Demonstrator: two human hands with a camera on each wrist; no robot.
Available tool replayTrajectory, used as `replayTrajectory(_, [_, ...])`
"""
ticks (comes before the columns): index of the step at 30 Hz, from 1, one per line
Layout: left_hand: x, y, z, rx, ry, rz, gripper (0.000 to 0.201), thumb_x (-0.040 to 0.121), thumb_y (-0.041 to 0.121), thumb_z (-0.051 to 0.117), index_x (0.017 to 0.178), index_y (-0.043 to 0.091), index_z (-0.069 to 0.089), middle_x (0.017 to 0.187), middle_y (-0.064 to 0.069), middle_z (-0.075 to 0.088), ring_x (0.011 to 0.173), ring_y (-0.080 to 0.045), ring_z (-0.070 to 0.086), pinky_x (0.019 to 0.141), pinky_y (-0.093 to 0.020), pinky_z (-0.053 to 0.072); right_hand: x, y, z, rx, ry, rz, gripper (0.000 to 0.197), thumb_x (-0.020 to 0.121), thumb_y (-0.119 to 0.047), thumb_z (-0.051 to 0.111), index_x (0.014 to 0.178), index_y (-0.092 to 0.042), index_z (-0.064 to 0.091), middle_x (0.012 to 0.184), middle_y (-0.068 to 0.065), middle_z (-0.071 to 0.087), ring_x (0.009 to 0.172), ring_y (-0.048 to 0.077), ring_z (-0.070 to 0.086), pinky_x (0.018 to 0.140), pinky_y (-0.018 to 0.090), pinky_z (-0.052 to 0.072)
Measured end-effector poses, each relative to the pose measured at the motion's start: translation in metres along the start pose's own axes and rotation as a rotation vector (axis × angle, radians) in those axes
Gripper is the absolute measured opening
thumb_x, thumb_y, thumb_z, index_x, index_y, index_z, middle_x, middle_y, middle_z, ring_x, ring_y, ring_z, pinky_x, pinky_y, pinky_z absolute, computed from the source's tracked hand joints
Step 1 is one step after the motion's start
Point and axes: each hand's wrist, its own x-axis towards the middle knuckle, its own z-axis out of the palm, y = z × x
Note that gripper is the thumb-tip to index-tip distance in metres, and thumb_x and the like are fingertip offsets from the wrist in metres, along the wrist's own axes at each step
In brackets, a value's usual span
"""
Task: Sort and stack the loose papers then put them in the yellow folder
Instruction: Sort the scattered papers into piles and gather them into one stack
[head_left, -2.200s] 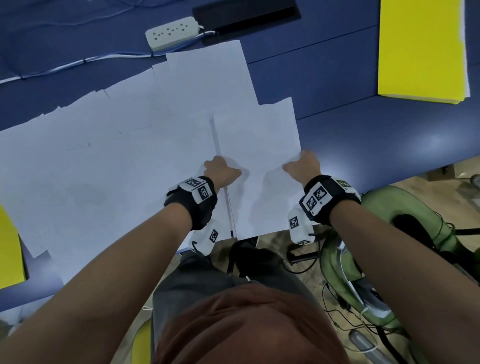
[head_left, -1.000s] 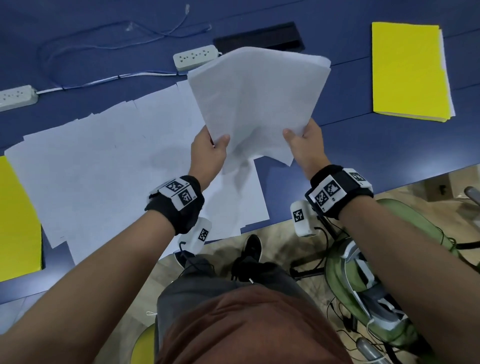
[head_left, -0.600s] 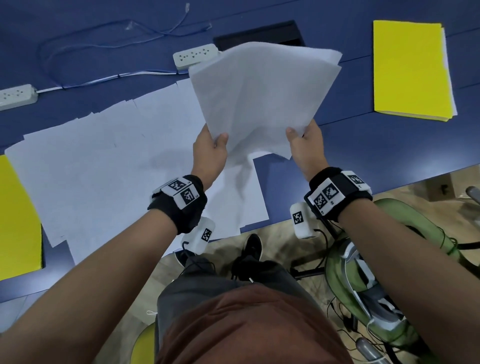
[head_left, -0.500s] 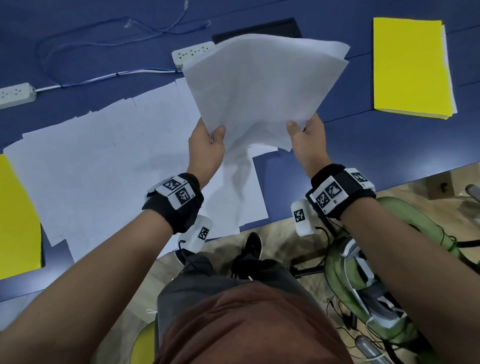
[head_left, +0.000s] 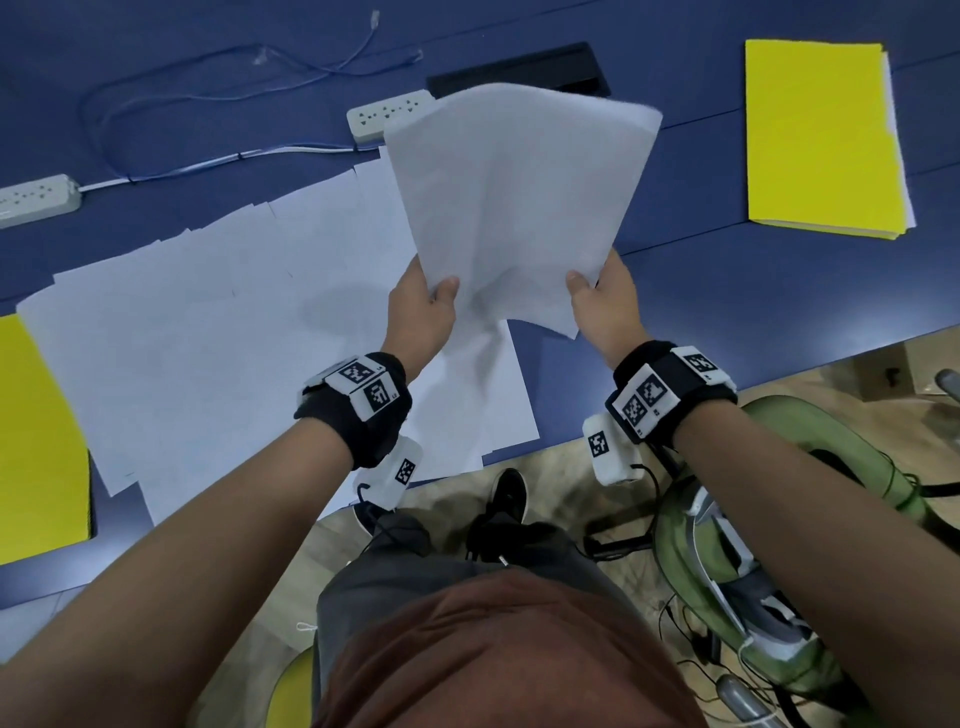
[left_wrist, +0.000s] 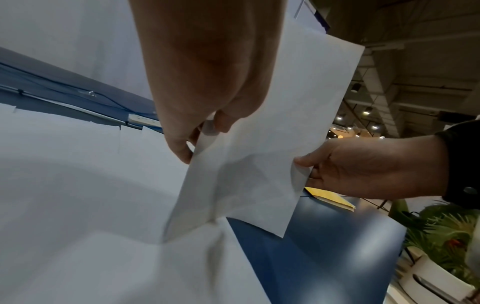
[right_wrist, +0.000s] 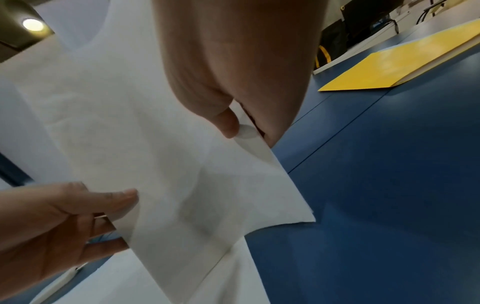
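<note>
Done: left hand (head_left: 421, 312) and right hand (head_left: 605, 301) fingers are pinching a small bunch of white paper sheets (head_left: 519, 197).
Left: many loose white sheets (head_left: 208, 332) are lying on the blue surface (head_left: 727, 301); closed yellow folder (head_left: 821, 140) is waiting at 2 o'clock.

i see my left grip (head_left: 422, 312) and right grip (head_left: 605, 301) pinching a lifted paper bundle (head_left: 519, 208) above loose sheets (head_left: 208, 332) on the table (head_left: 727, 291), yellow folder (head_left: 821, 140) far right.

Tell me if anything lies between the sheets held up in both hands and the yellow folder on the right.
Nothing visible does. The held sheets are pinched by the left hand and right hand above the table, and only bare blue surface separates them from the closed yellow folder.
</note>
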Motion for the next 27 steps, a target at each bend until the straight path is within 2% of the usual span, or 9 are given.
replayTrajectory(3, [-0.003, -0.004, 0.004, 0.01, 0.0, -0.019, 0.038, 0.101, 0.015, 0.046, 0.139, 0.017, 0.048, 0.131, 0.003, 0.06, 0.118, -0.015, 0.056, 0.099, -0.026, 0.044, -0.002, 0.005, -0.003, 0.006, 0.032, 0.018, 0.041, 0.091, -0.005, 0.046, 0.13, -0.016, 0.053, 0.12, -0.005, 0.064, 0.112, 0.013, 0.06, 0.105, 0.037, 0.046])
replayTrajectory(7, [-0.003, -0.001, 0.006, 0.014, 0.044, 0.02, 0.036, 0.101, 0.016, 0.047, 0.137, 0.015, 0.05, 0.129, 0.002, 0.062, 0.114, -0.014, 0.057, 0.1, -0.026, 0.044, -0.002, 0.0, -0.009, 0.036, 0.059, -0.059, 0.04, 0.091, -0.004, 0.046, 0.128, -0.017, 0.054, 0.12, -0.006, 0.064, 0.112, 0.011, 0.059, 0.101, 0.029, 0.046])
replayTrajectory(12, [-0.007, -0.011, 0.013, 0.031, -0.03, -0.053, 0.035, 0.101, 0.015, 0.045, 0.136, 0.016, 0.05, 0.128, 0.003, 0.061, 0.114, -0.016, 0.057, 0.098, -0.027, 0.044, -0.005, 0.013, -0.01, -0.02, 0.023, 0.007, 0.04, 0.093, -0.003, 0.044, 0.131, -0.014, 0.052, 0.113, -0.008, 0.063, 0.104, 0.008, 0.059, 0.095, 0.022, 0.046])
replayTrajectory(16, [-0.006, -0.004, 0.015, 0.029, -0.02, -0.022, 0.031, 0.1, 0.016, 0.046, 0.13, 0.016, 0.052, 0.116, 0.005, 0.062, 0.099, -0.013, 0.056, 0.087, -0.023, 0.044, -0.002, 0.008, -0.02, 0.003, 0.086, -0.029, 0.027, 0.092, -0.001, 0.043, 0.114, -0.012, 0.052, 0.096, -0.017, 0.059, 0.082, -0.006, 0.056, 0.075, 0.002, 0.044])
replayTrajectory(18, [-0.001, -0.004, 0.016, 0.041, -0.052, -0.032, 0.026, 0.099, 0.017, 0.047, 0.124, 0.014, 0.053, 0.11, -0.001, 0.064, 0.09, -0.013, 0.056, 0.079, -0.023, 0.047, 0.0, 0.005, -0.026, -0.039, 0.091, -0.043, 0.024, 0.092, 0.001, 0.041, 0.109, -0.014, 0.047, 0.093, -0.017, 0.057, 0.075, -0.009, 0.052, 0.067, 0.0, 0.041])
replayTrajectory(21, [0.007, -0.008, 0.019, 0.055, -0.09, -0.08, 0.023, 0.096, 0.02, 0.053, 0.116, 0.007, 0.052, 0.1, -0.012, 0.059, 0.081, -0.017, 0.05, 0.076, -0.031, 0.049, 0.003, 0.005, -0.034, -0.107, 0.061, -0.012, 0.034, 0.09, 0.004, 0.037, 0.12, -0.013, 0.043, 0.1, -0.011, 0.056, 0.081, -0.001, 0.054, 0.059, 0.001, 0.041])
replayTrajectory(22, [0.01, -0.009, 0.021, 0.067, -0.098, -0.099, 0.025, 0.096, 0.021, 0.055, 0.114, 0.005, 0.05, 0.096, -0.011, 0.055, 0.079, -0.018, 0.048, 0.073, -0.031, 0.048, 0.004, 0.006, -0.037, -0.136, 0.042, 0.014, 0.038, 0.09, 0.004, 0.036, 0.123, -0.012, 0.042, 0.102, -0.008, 0.056, 0.081, 0.002, 0.053, 0.056, 0.004, 0.041])
replayTrajectory(25, [0.012, -0.011, 0.032, 0.137, -0.19, -0.181, 0.026, 0.095, 0.022, 0.057, 0.114, 0.005, 0.05, 0.098, -0.01, 0.056, 0.084, -0.023, 0.054, 0.075, -0.034, 0.051, 0.008, 0.013, -0.047, -0.222, 0.007, 0.109, 0.04, 0.087, 0.004, 0.035, 0.124, -0.011, 0.043, 0.093, -0.006, 0.053, 0.073, 0.005, 0.05, 0.052, 0.015, 0.04])
replayTrajectory(27, [0.009, -0.011, 0.044, 0.189, -0.265, -0.213, 0.014, 0.097, 0.018, 0.051, 0.103, 0.006, 0.048, 0.09, -0.009, 0.054, 0.083, -0.025, 0.054, 0.076, -0.038, 0.052, 0.01, 0.021, -0.055, -0.272, -0.004, 0.161, 0.039, 0.086, 0.003, 0.037, 0.123, -0.009, 0.043, 0.088, -0.007, 0.049, 0.073, 0.011, 0.05, 0.052, 0.019, 0.038])
